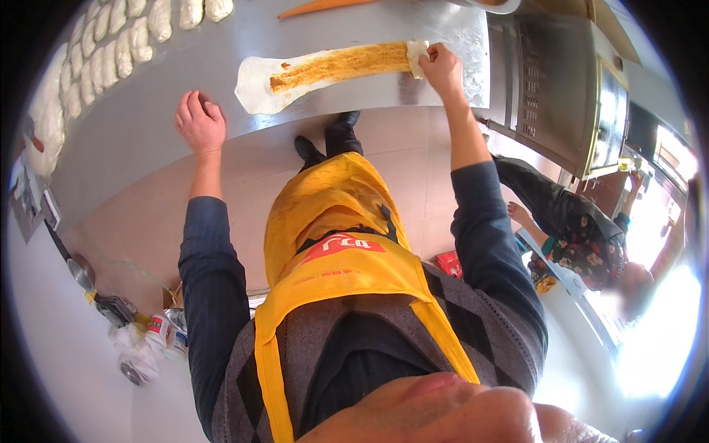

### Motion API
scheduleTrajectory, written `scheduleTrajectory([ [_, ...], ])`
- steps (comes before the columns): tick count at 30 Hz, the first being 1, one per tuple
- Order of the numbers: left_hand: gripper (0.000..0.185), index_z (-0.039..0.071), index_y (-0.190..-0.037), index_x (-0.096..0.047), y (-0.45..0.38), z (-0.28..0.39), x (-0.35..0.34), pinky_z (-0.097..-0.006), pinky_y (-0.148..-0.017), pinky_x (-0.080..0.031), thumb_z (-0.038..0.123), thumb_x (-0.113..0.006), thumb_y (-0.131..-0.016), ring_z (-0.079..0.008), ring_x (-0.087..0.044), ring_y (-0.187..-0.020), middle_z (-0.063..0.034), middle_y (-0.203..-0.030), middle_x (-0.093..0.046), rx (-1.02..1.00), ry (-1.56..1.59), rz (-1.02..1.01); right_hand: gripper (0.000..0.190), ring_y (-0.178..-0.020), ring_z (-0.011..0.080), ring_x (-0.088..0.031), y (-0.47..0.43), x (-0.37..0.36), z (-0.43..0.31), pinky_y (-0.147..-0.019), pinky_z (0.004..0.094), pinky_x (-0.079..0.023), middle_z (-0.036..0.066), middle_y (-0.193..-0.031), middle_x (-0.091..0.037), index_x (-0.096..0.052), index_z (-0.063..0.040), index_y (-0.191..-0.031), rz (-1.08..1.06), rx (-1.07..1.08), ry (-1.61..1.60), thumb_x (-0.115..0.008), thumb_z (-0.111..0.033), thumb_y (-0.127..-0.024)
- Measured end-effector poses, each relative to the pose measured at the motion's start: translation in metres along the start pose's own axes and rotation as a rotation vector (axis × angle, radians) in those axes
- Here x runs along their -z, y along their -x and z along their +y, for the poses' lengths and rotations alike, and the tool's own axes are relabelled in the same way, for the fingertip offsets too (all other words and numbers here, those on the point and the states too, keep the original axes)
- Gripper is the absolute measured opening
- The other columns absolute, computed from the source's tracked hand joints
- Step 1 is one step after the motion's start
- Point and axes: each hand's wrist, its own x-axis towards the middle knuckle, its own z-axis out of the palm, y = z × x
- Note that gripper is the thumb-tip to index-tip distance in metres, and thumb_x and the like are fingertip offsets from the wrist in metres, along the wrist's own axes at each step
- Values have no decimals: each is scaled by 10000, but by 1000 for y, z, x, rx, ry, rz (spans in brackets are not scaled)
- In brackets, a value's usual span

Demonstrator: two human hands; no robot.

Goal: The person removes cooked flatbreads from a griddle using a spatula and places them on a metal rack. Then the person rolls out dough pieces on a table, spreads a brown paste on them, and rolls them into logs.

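Note:
A long strip of flattened dough (255, 83) lies across the metal worktop, with a brown-orange paste (343, 63) spread along its middle. My right hand (443, 63) pinches the strip's right end, where a short plain piece is folded over the paste. Left of the strip, my left hand (202, 122) is over the worktop near its front edge, fingers loosely curled and apart, holding nothing. Its palm is hidden. Rows of oblong dough pieces (124, 52) lie at the worktop's far left.
An orange tapered tool (321, 6) lies at the worktop's far side, near a metal bowl's rim (501, 6). Scattered flour marks the right end of the metal worktop (149, 111). Beyond stands a steel appliance (554, 94). Another person (587, 238) is at the right.

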Motion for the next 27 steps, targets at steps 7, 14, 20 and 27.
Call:
scheduleTrajectory([
  [7, 342, 99, -1216, -648, 1, 2, 3, -503, -984, -457, 206, -602, -895, -326, -574, -1196, -73, -1339, -604, 6, 0, 10, 503, -1183, 397, -612, 18, -19, -19, -989, 495, -498, 167, -1326, -613, -615, -41, -1286, 406, 343, 162, -696, -368, -912],
  [14, 348, 102, -1215, -645, -3, 2, 0, -510, -993, -448, 198, -604, -884, -331, -570, -1192, -79, -1336, -601, -2, 23, 9, 413, -1306, 403, -533, 36, -77, -89, -1117, 480, -429, 193, -1343, -612, -619, -37, -1279, 331, 493, -243, -621, -43, -866],
  [20, 375, 98, -1253, -642, 4, 2, 1, -511, -1011, -451, 202, -613, -894, -342, -560, -1212, -89, -1347, -596, 25, 19, -4, 355, -1122, 358, -655, 32, -51, -84, -953, 466, -553, 189, -1217, -667, -654, -21, -1180, 518, 142, -165, -550, 35, -845],
  [27, 370, 102, -1249, -647, 4, 0, 3, -516, -1015, -446, 216, -609, -899, -344, -562, -1213, -80, -1357, -596, 24, 13, -8, 489, -1283, 450, -521, 26, -63, -69, -1137, 542, -376, 233, -1348, -586, -587, 12, -1312, 470, 401, -122, -702, -206, -889],
])
